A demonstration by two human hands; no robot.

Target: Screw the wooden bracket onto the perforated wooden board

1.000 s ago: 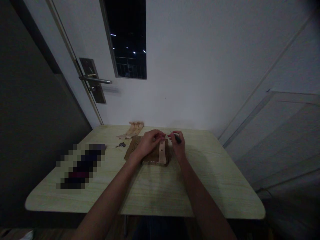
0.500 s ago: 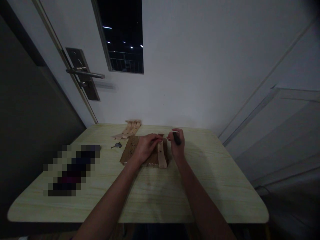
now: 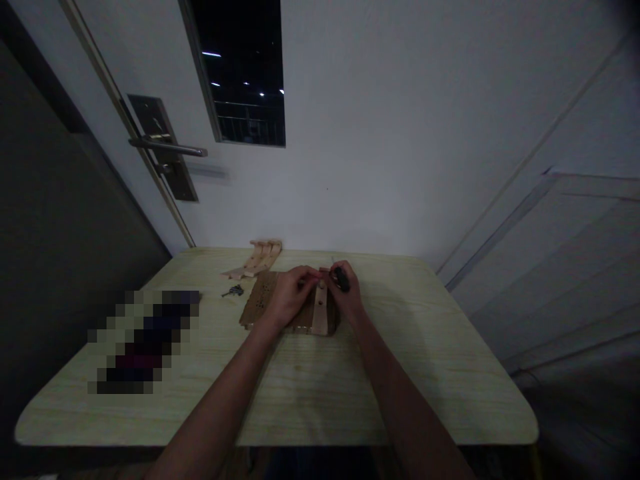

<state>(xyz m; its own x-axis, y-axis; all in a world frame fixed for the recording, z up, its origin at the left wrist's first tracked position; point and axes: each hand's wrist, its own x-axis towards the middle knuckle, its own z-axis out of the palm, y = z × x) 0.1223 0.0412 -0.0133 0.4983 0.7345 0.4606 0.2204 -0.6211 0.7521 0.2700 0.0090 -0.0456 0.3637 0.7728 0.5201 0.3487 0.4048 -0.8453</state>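
A pale wooden strip (image 3: 321, 313) with dark holes lies lengthwise on the right part of a brown cardboard piece (image 3: 260, 300). My left hand (image 3: 291, 293) rests over the cardboard, thumb and fingertips pinched at the strip's far end; whether a small part is also between them is hidden. My right hand (image 3: 351, 297) is closed around a black-handled tool (image 3: 341, 279) with a thin shaft, its exact kind unclear. Its fingertips are close to those of my left hand, at the far end of the strip.
More pale wooden strips (image 3: 263, 257) lie at the back of the table (image 3: 450, 400). Small dark metal pieces (image 3: 233, 291) sit left of the cardboard. A blurred-out dark object (image 3: 155, 340) lies at the left. Behind the table stands a white door with a handle (image 3: 173, 147).
My right hand has moved left to the strip's far end, and the black-handled tool has turned in its grasp. My left hand has stayed nearly in place.
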